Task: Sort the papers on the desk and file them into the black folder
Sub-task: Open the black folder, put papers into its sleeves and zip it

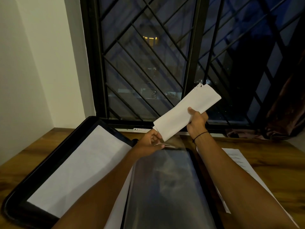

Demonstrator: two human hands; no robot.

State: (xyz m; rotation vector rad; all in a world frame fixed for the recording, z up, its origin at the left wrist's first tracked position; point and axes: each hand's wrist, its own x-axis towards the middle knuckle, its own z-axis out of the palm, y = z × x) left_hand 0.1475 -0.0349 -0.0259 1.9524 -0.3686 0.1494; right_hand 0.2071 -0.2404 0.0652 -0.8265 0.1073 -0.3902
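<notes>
Two hands working over the wooden bench (272,166): black folder (54,156) lying open, white sheet on its left flap. Right hand (197,123) gripping folded paper (186,111) aloft; left hand (152,142) fingers pinching the clear sleeve (166,179) top edge.

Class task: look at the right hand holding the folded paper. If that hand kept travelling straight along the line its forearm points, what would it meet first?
Most likely the window grille. The right hand points up and away, gripping the folded paper, whose far end would probably touch first. Depth is unclear in this view.
</notes>
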